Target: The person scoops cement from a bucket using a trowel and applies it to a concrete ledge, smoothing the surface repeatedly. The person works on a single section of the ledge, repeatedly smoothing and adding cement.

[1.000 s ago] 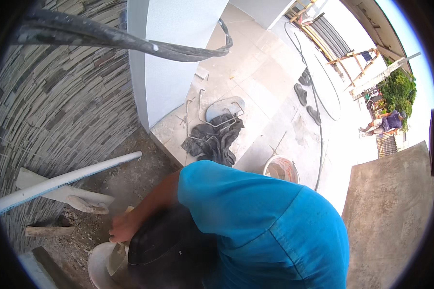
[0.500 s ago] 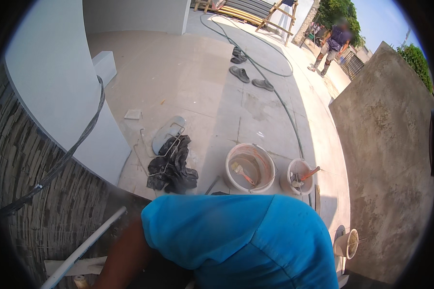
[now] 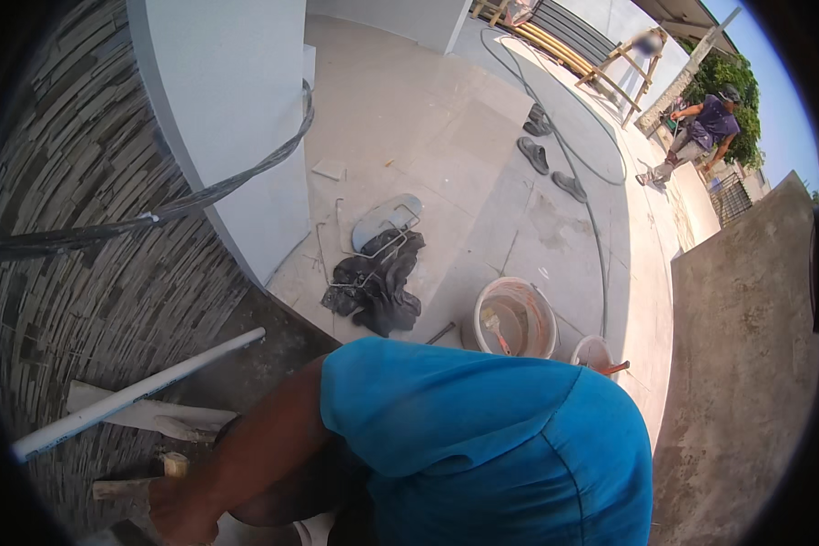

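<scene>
My right arm, in a blue sleeve, crosses the lower part of the view toward the left. At its end my right hand is low at the lower left, its fingers curled. A short wooden stick meets the hand, and a round-ended wooden piece stands just above it. What the fingers close on is hidden. Close by are a pale, stained board and a white pipe slanting past the stone-strip wall. My left hand is not seen.
Beyond my arm stand a bucket with a paintbrush and a smaller bucket. Black cloth and bent wire lie on the tiles. A twisted cable crosses the white pillar. Farther off are a hose, shoes and another person.
My view has turned, so the scene sits farther right. More of my forearm shows, and my right hand has come into view. The distant person has changed stance.
</scene>
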The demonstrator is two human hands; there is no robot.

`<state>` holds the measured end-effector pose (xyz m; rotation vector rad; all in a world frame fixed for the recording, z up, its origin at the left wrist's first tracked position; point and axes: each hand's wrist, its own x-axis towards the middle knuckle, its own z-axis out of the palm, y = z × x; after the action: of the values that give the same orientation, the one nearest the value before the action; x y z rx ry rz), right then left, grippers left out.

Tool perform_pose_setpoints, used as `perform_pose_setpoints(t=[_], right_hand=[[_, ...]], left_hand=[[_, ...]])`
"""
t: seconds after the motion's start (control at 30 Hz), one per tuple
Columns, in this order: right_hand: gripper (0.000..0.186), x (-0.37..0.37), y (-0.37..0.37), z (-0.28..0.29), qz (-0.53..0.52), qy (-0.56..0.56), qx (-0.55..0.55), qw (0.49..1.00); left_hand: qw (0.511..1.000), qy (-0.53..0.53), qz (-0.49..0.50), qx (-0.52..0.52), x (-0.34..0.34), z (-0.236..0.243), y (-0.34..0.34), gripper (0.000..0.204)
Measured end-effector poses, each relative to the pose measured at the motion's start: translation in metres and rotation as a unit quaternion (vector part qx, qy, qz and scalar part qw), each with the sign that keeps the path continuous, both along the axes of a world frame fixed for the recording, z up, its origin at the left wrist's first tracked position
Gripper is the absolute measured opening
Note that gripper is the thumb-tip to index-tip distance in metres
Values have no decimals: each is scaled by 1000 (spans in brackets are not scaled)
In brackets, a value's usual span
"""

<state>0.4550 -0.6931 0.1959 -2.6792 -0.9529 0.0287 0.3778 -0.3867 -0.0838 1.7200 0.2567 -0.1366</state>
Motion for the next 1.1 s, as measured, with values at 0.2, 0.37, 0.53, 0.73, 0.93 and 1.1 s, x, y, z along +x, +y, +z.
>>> perform_pose_setpoints(t=[0.2,0.37,0.53,0.73,0.93,1.1], right_hand=[[21,14,-17,26,-96,62,73,991],[26,22,4,38,-117,144,9,983],[34,7,29,21,-76,107,-11,991],[37,-1,47,23,-152,30,167,974],[49,42,1,-71,-41,-19,269,962],[46,3,15,-117,9,60,-262,963]], left_hand=[[963,-107,239,-70,-31,62,-37,46],[930,-26,364,-34,-12,97,-38,52],[927,8,375,6,-33,98,-36,53],[913,-1,406,-47,-42,81,-34,60],[917,-24,396,-53,-29,79,-26,60],[907,-39,419,-25,-35,69,-23,59]])
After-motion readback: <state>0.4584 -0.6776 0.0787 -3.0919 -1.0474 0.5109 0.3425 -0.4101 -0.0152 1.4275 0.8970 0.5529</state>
